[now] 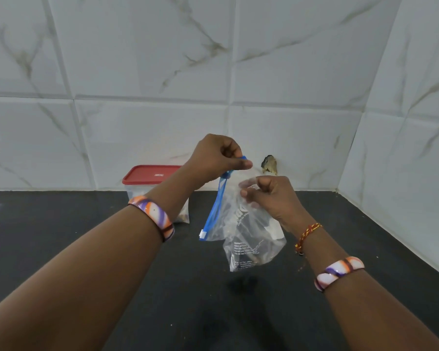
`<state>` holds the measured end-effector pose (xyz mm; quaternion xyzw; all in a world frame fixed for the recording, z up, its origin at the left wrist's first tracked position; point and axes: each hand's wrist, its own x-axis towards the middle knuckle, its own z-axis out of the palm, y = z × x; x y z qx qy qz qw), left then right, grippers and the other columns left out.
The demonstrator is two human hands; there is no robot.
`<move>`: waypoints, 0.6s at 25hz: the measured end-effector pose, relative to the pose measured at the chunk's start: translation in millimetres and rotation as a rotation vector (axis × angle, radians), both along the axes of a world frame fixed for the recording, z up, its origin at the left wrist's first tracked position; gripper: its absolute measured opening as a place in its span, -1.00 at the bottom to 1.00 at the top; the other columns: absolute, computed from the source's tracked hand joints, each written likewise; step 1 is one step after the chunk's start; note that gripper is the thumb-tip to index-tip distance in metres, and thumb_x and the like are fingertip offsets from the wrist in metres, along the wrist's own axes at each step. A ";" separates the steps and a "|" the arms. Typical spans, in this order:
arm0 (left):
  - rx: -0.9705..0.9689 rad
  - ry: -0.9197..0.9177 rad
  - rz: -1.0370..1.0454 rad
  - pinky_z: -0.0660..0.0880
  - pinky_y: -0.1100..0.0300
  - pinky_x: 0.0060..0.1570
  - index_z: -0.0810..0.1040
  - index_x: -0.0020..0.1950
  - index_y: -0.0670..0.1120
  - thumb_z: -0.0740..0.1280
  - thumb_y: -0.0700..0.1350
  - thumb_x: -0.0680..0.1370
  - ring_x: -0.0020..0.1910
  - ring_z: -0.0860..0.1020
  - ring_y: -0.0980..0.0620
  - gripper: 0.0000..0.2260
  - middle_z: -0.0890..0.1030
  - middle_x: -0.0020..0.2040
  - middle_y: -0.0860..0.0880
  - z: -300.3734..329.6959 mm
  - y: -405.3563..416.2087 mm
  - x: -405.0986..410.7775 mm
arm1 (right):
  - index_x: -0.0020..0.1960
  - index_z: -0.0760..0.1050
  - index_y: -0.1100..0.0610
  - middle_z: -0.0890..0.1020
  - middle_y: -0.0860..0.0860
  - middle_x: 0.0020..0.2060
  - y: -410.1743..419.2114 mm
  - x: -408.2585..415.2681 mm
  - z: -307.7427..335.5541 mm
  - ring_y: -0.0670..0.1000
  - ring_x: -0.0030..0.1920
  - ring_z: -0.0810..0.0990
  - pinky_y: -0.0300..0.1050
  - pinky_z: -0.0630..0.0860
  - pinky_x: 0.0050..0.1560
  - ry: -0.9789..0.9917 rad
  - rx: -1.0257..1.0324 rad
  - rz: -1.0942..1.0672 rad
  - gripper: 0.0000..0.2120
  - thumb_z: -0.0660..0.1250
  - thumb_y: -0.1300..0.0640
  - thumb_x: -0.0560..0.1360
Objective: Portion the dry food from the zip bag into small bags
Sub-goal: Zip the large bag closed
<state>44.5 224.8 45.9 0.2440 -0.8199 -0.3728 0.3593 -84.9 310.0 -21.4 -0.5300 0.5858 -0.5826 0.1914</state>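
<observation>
Item: black counter (61, 249), red-lidded box (147, 177) at the wall. Zip bag (249, 239), held above the counter: my left hand (213, 158) pinches its blue zip strip (217, 206), my right hand (269, 196) pinches the plastic. Risk: tilted mouth spills food.

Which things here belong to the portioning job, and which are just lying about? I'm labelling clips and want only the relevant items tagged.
Part of the job:
- zip bag, clear with a blue zip strip, held up over the counter
- left hand, pinching the blue strip
- right hand, gripping the clear plastic

Lying about:
- red-lidded container by the wall
- dark counter
- small brownish lump against the tiles; unclear what it is
</observation>
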 end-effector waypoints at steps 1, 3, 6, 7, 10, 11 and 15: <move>0.047 0.048 0.001 0.48 0.35 -0.45 0.50 -0.27 -0.12 0.52 -0.20 0.36 -0.41 0.46 0.07 -0.82 0.48 -0.37 -0.05 -2.1 0.7 0.1 | -0.18 0.63 0.16 0.64 -0.05 -0.40 0.5 -1.2 -1.0 -0.16 -0.44 0.55 -0.37 0.49 -0.39 -0.014 -0.006 -0.009 -0.90 0.43 0.33 0.39; 0.121 -0.050 -0.030 0.53 0.29 -0.32 0.52 -0.05 -0.12 0.53 -0.19 0.34 -0.31 0.51 0.06 -0.73 0.54 -0.25 -0.03 -9.1 -1.4 2.2 | -0.21 0.63 0.11 0.64 -0.03 -0.41 0.3 -7.5 -0.6 -0.15 -0.46 0.56 -0.32 0.50 -0.39 -0.083 -0.031 -0.035 -0.88 0.43 0.31 0.40; 0.072 -0.412 -0.045 0.52 0.16 -0.11 0.55 0.06 -0.13 0.56 -0.17 0.30 -0.22 0.56 0.03 -0.62 0.60 -0.18 -0.07 -26.4 -8.5 10.1 | -0.18 0.63 0.14 0.65 -0.07 -0.46 0.9 -23.6 2.6 -0.15 -0.47 0.58 -0.25 0.55 -0.36 -0.195 -0.102 -0.089 -0.91 0.42 0.30 0.41; 0.024 -0.427 -0.030 0.51 0.21 -0.16 0.60 -0.02 -0.13 0.55 -0.18 0.30 -0.27 0.55 0.07 -0.70 0.60 -0.23 -0.07 -27.4 -10.4 12.9 | -0.15 0.63 0.21 0.67 -0.06 -0.44 1.4 -30.6 1.7 -0.15 -0.46 0.58 -0.24 0.57 -0.36 -0.173 -0.106 -0.099 -0.95 0.42 0.31 0.41; -0.092 -0.398 0.050 0.47 0.36 -0.42 0.64 -0.15 -0.19 0.55 -0.18 0.31 -0.50 0.50 0.15 -0.81 0.58 -0.40 -0.05 -11.9 -12.8 15.2 | -0.07 0.53 0.53 0.70 0.17 -0.19 4.2 -42.3 -8.6 -0.22 -0.33 0.62 -0.06 0.62 -0.19 -0.054 -0.062 -0.169 -0.72 0.44 0.30 0.39; -0.095 -0.404 0.059 0.48 0.35 -0.48 0.64 -0.16 -0.20 0.55 -0.18 0.31 -0.52 0.50 0.10 -0.81 0.59 -0.41 -0.08 -3.9 -13.0 15.2 | -0.07 0.52 0.54 0.69 0.20 -0.15 4.3 -44.2 -14.1 -0.21 -0.26 0.62 -0.03 0.62 -0.13 -0.029 -0.049 -0.190 -0.71 0.44 0.29 0.39; -0.097 -0.398 0.079 0.49 0.37 -0.54 0.62 -0.11 -0.20 0.48 -0.16 0.41 -0.57 0.52 0.17 -0.86 0.57 -0.39 -0.06 13.7 -7.0 10.5 | 0.15 0.56 0.16 0.65 0.18 0.07 6.3 -39.0 -13.1 0.04 0.06 0.62 -0.07 0.59 0.06 -0.333 -0.043 0.037 -0.63 0.47 0.13 0.37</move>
